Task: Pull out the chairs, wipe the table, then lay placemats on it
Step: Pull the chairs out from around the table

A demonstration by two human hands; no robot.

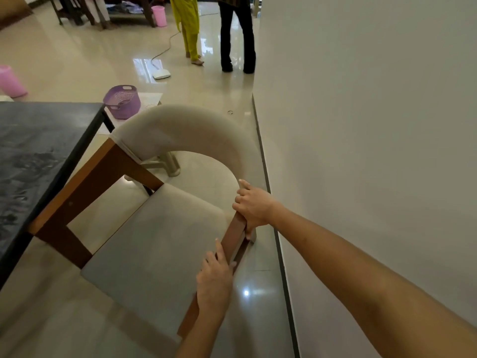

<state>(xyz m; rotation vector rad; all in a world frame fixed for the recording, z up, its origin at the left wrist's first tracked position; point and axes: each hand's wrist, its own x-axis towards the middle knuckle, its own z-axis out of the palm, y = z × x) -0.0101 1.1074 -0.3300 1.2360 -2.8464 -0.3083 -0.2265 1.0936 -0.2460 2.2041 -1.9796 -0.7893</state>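
The chair (154, 244) stands between the dark bench (38, 156) on our left and the white wall (374, 125) on our right, its grey seat turned out from the bench edge and its curved pale backrest (185, 130) toward the far end. We hold it by the wooden arm rail (236, 235) on the wall side. Our right hand (254, 206) curls over the rail where it meets the backrest, fingers wrapped on top and the thumb under; our left hand (215, 282) grips the same rail nearer to us, the index finger lying straight along the wood and the other fingers folded round it. Both forearms reach forward and slightly down, the right one stretched long from the lower right corner, the left one coming up from below. We judge that we are in the first step, drawing the chair clear of the bench. To do it well, we should pull evenly with both hands so the chair does not twist, keep the legs low so they slide and do not catch on the glossy floor (77, 60), and watch the narrow gap to the wall so the rail and our knuckles do not scrape it. No cloth or placemats show, and the bench top looks smeared, so wiping is yet to come. A purple basket (122, 100) sits beyond the bench corner.
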